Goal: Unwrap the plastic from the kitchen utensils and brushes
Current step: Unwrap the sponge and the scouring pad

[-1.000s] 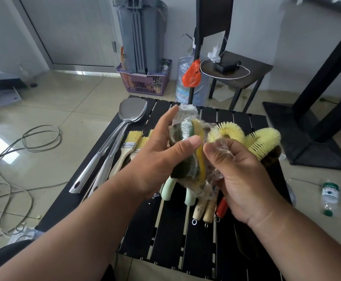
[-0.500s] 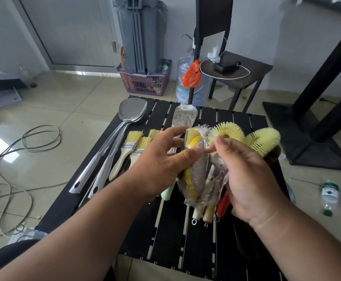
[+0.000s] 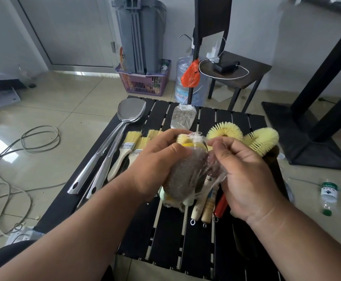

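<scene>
Over the black slatted table (image 3: 165, 230) my left hand (image 3: 155, 165) grips a plastic-wrapped bundle of sponge brushes (image 3: 185, 175), grey scouring pad facing up, yellow sponge at its top. My right hand (image 3: 244, 175) pinches the clear plastic wrap (image 3: 212, 171) at the bundle's right side and stretches it away. On the table lie steel spatulas (image 3: 122, 122), flat paint brushes (image 3: 125, 153), two yellow round bristle brushes (image 3: 261, 140), and wooden and red handles (image 3: 208, 207) under my hands. A crumpled plastic wrapper (image 3: 182, 118) lies at the far side.
A purple basket (image 3: 143, 82), a grey bin, a water jug (image 3: 185, 88) and a dark chair (image 3: 236, 67) stand beyond the table. Cables (image 3: 23, 142) lie on the tiled floor at left. A small bottle (image 3: 328, 197) lies on the floor at right, near a black stand base.
The bundle has been turned in my hands so the grey pad faces up. My right hand moved from the bundle's top to its right side and pulls the wrap outward.
</scene>
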